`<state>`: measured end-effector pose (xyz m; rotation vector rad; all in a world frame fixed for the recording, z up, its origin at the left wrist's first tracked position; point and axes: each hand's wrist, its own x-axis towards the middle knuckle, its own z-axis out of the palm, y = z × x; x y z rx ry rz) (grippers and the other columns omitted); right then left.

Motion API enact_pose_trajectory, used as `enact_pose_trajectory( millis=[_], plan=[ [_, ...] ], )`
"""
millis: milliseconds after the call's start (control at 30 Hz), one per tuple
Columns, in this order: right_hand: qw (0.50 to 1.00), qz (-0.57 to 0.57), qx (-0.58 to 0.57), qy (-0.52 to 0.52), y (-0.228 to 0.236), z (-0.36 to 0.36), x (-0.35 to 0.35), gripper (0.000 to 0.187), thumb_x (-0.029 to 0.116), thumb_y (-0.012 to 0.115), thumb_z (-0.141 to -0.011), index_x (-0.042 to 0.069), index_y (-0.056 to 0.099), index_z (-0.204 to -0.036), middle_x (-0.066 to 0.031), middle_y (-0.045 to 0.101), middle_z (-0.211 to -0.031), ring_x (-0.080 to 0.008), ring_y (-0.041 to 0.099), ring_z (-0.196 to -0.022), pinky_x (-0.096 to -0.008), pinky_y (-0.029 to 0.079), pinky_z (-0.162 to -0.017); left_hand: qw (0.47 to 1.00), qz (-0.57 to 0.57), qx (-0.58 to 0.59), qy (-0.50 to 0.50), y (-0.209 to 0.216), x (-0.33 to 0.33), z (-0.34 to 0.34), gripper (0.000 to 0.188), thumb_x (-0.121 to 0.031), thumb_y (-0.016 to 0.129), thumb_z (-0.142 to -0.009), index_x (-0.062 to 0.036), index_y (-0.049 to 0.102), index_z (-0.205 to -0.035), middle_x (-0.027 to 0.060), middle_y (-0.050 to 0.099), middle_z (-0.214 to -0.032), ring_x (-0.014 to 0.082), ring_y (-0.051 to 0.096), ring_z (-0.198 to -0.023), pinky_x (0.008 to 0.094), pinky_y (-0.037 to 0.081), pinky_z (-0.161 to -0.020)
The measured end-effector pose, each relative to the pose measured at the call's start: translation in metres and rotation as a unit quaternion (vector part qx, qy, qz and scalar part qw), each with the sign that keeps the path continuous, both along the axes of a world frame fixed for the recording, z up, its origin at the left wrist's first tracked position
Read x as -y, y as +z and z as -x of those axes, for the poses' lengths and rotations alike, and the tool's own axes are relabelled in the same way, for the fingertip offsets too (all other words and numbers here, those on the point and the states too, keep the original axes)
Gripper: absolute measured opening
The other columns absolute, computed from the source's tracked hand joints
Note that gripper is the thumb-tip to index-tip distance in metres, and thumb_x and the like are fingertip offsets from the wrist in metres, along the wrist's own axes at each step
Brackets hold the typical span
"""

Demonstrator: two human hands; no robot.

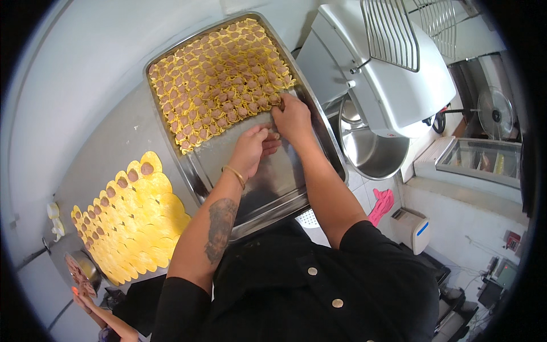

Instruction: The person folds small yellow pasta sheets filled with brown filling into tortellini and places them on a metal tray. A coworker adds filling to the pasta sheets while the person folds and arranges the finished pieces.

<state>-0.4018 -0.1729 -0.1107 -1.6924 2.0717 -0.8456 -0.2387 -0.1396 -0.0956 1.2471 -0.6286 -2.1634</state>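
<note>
A large metal tray (268,202) lies in front of me, its far part filled with rows of small open-topped dumplings (219,85) in yellow wrappers with pinkish-brown meat filling. My right hand (293,118) is at the near right end of the rows, its fingers closed around a dumpling at the edge, which they mostly hide. Just left of it, above the tray's bare metal, my left hand (250,149) is loosely bent with its fingers apart and nothing visible in it. Yellow round wrappers (139,219) lie overlapped on the counter to the left, several topped with meat balls.
At the lower left, another person's hands (85,301) are beside a metal bowl of meat filling (82,273). A white machine with a steel bowl (376,151) stands right of the tray. A pink cloth (382,205) and a bin (410,229) are farther right.
</note>
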Motion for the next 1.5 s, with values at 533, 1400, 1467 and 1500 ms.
enact_pose_trajectory(
  millis=[533,1400,1467,1500],
  plan=[
    [0.992,-0.056,0.113,-0.026,0.006,0.001,-0.030,0.049,0.020,0.074,-0.090,-0.004,0.063,-0.132,-0.0107,0.072,-0.080,-0.0186,0.068,-0.073,-0.0350,0.055,-0.071,0.991,0.040,-0.120,0.046,0.038,-0.078,-0.081,0.035,-0.024,0.056,-0.109,-0.0028,0.059,-0.137,0.0111,0.072,-0.110,0.0211,0.072,-0.099,0.0329,0.057,-0.087],
    [0.780,-0.001,-0.059,0.622,0.071,-0.703,-0.023,0.041,0.003,0.055,-0.095,0.012,0.068,-0.133,-0.0200,0.068,-0.120,-0.0384,0.065,-0.111,-0.0458,0.052,-0.097,0.858,0.130,-0.077,0.490,0.076,-0.311,-0.549,0.036,-0.023,0.055,-0.109,0.0015,0.059,-0.135,0.0118,0.071,-0.114,0.0258,0.073,-0.104,0.0367,0.058,-0.091],
    [0.761,-0.015,-0.129,0.636,0.058,-0.771,-0.022,0.046,0.005,0.054,-0.096,0.017,0.065,-0.139,-0.0164,0.064,-0.127,-0.0360,0.063,-0.116,-0.0450,0.053,-0.098,0.861,0.121,-0.064,0.490,0.072,-0.306,-0.590,0.036,-0.023,0.054,-0.110,0.0015,0.058,-0.136,0.0117,0.071,-0.113,0.0252,0.072,-0.103,0.0367,0.058,-0.091],
    [0.752,-0.013,-0.148,0.642,0.052,-0.801,-0.021,0.048,0.006,0.055,-0.096,0.019,0.064,-0.140,-0.0148,0.062,-0.130,-0.0347,0.062,-0.119,-0.0444,0.053,-0.099,0.856,0.139,-0.067,0.493,0.071,-0.303,-0.607,0.035,-0.023,0.054,-0.110,0.0013,0.058,-0.135,0.0116,0.071,-0.113,0.0251,0.072,-0.102,0.0369,0.057,-0.092]
  ],
)
